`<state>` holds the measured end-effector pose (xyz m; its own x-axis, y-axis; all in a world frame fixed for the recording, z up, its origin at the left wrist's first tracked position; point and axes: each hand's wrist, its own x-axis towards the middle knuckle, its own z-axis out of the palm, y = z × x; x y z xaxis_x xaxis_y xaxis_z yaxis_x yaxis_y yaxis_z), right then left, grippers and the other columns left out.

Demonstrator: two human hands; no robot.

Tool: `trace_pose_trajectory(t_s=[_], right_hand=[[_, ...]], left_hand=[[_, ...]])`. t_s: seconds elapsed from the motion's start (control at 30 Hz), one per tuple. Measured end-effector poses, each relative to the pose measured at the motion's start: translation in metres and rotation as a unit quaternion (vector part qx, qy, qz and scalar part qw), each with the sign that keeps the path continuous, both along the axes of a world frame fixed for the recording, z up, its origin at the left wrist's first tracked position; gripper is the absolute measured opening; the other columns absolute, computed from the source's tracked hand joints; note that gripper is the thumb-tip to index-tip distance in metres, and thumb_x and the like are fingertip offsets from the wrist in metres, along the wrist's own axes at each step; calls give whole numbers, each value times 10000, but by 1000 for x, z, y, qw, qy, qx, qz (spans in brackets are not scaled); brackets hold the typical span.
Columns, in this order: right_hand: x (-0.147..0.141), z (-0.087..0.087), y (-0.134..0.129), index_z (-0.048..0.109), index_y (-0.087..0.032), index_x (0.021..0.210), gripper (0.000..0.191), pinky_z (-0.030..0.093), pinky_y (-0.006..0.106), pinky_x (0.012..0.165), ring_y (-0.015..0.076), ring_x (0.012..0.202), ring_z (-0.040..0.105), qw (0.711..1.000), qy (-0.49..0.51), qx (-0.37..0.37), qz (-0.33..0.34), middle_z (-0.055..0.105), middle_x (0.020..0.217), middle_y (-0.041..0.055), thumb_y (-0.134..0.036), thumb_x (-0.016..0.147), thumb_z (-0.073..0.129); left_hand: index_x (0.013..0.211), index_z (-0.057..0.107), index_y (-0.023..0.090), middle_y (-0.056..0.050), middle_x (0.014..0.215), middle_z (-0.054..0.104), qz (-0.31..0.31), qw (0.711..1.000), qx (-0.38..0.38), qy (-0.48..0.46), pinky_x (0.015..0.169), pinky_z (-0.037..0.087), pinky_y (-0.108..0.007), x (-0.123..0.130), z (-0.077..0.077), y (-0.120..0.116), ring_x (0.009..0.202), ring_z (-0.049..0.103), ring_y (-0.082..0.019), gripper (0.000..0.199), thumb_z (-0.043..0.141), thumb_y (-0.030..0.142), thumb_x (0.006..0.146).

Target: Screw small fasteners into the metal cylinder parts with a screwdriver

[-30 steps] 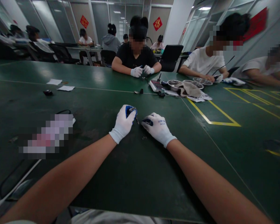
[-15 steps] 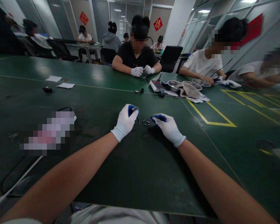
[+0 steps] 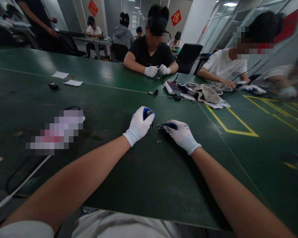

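Observation:
My left hand (image 3: 140, 123), in a white glove with blue palm, is closed around a small metal part (image 3: 150, 112) with a rounded shiny top. A thin dark piece sticks out below the fingers; the rest is hidden in the palm. My right hand (image 3: 176, 131), gloved the same way, has its fingers pressed together with the tips at the table, among small metal nuts (image 3: 157, 125). Whatever those tips hold is hidden. Nearer to me lies another little group of nuts (image 3: 159, 141) on the green table (image 3: 144, 178).
Beyond my hands lie a small metal piece and a black piece (image 3: 155, 92). Farther right are metal bowls (image 3: 191, 87) and a grey cloth (image 3: 210, 94). Papers (image 3: 73, 83) and a blurred-out object with a cable (image 3: 62, 129) lie left. Co-workers sit across the table.
My right hand has moved in to the nuts and now covers some of them. My left hand keeps its metal part, closer to the right hand. The whole view has shifted slightly.

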<state>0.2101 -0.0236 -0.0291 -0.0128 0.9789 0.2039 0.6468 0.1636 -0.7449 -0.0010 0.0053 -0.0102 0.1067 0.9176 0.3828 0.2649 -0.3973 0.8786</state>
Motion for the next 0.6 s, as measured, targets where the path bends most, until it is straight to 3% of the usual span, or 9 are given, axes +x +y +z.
trace_pose_trajectory(t_s=[0.6], right_hand=[[-8,1,-1,813,-213,981,159,615,386,852,248,908,765,990,-121,63,25,814,989,83,-261,898,687]], left_hand=[[886,591,201,-33,887,662,-3,1000,15,13,860,501,-358,0,-1,2,878,640,-205,91,646,263,925]])
